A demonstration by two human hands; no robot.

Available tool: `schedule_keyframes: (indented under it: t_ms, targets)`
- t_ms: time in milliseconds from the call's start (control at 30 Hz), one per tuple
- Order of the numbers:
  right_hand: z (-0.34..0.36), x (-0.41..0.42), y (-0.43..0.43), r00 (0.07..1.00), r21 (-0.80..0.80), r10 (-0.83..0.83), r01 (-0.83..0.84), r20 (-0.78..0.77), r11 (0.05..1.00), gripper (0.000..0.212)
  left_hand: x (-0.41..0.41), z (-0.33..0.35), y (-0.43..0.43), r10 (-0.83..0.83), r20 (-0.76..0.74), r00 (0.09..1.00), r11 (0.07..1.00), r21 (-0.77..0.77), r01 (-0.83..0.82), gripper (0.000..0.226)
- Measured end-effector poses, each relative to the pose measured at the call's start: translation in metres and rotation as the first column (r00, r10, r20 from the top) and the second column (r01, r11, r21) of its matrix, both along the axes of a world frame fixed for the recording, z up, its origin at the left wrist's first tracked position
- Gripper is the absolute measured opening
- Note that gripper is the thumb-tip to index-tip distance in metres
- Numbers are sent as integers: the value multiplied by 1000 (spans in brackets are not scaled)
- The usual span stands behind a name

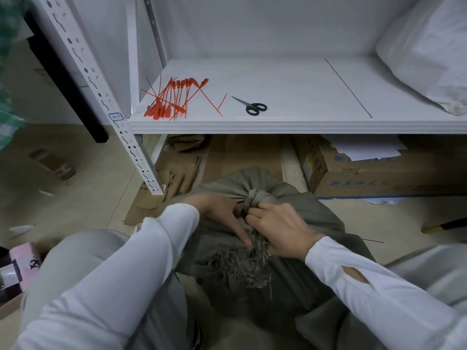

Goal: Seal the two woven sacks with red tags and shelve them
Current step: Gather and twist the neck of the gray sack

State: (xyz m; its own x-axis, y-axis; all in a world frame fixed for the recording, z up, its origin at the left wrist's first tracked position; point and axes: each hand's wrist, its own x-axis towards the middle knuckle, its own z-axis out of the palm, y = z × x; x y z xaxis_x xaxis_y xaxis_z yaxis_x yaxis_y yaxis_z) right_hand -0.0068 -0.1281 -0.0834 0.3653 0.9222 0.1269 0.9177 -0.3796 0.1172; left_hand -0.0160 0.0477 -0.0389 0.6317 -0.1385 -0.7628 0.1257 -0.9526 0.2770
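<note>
Here both hands' fingers clench the sack [290,203] neck: left hand [222,218]; right hand [280,231].

Mid-frame, my shelf [290,97] lies open between scissors [252,108] and white sack [427,54], far right; red tags [174,99] crowd its left.
</note>
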Motion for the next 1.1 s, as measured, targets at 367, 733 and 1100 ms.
schedule_keyframes:
  t_ms: [367,733,1100]
  targets:
    - [16,18,4,984,77,-93,106,-149,991,20,-16,-27,-29,19,418,908,984,153,-91,20]
    - [52,57,7,807,172,-182,329,-562,929,37,-26,-13,-29,-255,321,912,891,445,92,16]
    - [61,110,85,806,225,-332,485,-489,845,30,1,14,-8,-183,340,923,946,315,71,18]
